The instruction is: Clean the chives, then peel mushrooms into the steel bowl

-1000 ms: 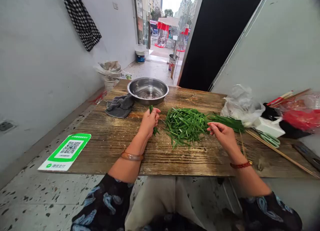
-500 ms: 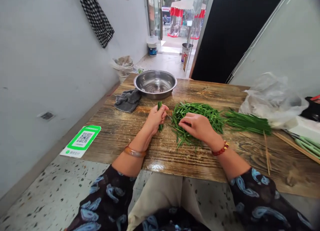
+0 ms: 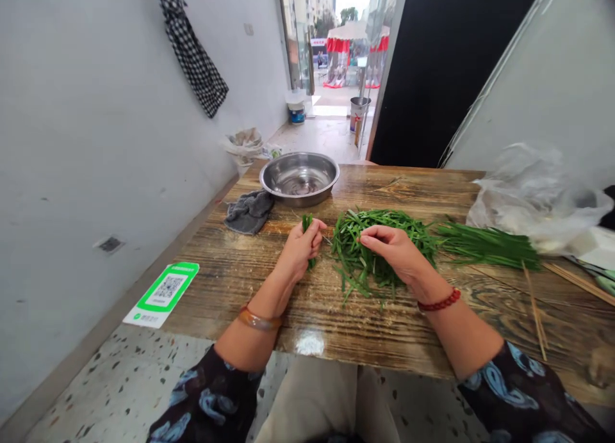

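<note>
Green-and-white rectangular card, near left corner of the brown wooden worktop; left hand gripping a short green leaf bundle. Loose heap of green leaves, inward of the near edge; right hand over it, fingertips pinched, contents unclear.

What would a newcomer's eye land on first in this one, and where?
Probably the heap of loose green leaves mid-table, with the right hand over it and the left hand beside it, gripping a small green bunch. The shiny metal basin towards the far side and the bright green-and-white QR-code card at the left edge likely come next.
</note>
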Available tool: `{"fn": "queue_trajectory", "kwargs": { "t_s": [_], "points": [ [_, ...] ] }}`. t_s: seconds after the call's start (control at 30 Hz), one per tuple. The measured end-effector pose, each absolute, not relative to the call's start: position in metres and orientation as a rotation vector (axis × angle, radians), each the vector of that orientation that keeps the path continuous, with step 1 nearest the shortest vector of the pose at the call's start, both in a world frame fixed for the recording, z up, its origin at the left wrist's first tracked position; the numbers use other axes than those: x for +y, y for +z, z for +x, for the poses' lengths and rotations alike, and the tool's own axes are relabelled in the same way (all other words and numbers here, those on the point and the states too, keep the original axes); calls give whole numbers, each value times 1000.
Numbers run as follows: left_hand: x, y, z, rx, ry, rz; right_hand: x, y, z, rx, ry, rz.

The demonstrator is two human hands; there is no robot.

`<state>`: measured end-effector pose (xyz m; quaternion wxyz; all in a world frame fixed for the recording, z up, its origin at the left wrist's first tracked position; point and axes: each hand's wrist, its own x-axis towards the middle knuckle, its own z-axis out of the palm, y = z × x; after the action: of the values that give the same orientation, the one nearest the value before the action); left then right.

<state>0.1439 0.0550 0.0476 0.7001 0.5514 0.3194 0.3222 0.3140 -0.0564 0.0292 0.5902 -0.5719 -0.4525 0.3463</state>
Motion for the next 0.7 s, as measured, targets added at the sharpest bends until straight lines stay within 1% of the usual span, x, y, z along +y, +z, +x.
{"fn": "queue_trajectory", "kwargs": {
  "t_s": [0.13,0.3,0.47,0.7],
  "points": [
    [47,61,147,711,668,1244,-56,34,326,-740,1010,-1112],
    [37,73,167,653,564,1362,-57,39,331,-631,1099,-961],
    [32,63,183,614,383,1375,-56,39,328,-602,1035,-992],
    [32,58,176,643,334,1273,-54,40,323,-674,927,-1164]
  ]
}}
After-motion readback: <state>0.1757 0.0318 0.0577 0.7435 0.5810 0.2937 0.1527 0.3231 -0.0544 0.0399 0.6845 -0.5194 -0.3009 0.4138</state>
